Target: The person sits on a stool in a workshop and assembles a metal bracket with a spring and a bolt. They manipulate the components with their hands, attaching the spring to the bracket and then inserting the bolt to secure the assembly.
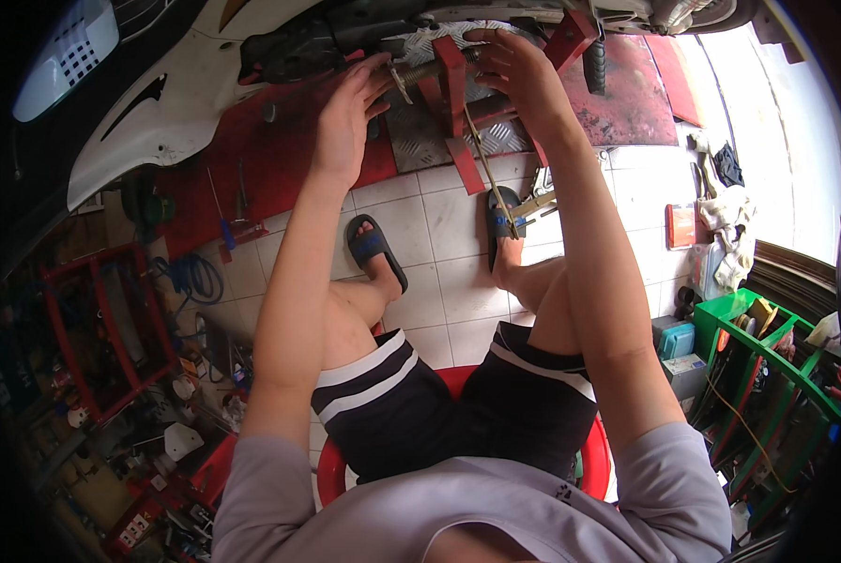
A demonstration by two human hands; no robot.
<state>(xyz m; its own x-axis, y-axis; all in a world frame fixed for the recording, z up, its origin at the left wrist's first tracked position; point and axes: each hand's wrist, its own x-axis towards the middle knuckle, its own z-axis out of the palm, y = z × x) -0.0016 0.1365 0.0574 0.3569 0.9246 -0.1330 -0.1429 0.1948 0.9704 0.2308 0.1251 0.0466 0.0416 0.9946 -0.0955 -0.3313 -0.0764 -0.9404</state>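
A red metal bracket (451,80) stands on the red platform ahead of me, with a thick threaded screw (422,72) passing through it. At the screw's left end is a crosswise metal handle (400,84). My left hand (345,120) is just left of that handle, its fingers extended and thumb apart. Whether its fingertips touch the handle is hard to make out. To the right of the bracket, my right hand (530,86) reaches over with fingers spread and slightly bent. Nothing shows in its grasp. A thin rod (480,141) slants down from the bracket.
A white scooter body (195,84) is at upper left. A screwdriver (223,220) lies on the platform's left side. Blue hose (200,280) and a red rack (111,328) are left; a green tool rack (777,352) stands right. White tiles (420,324) lie between my feet.
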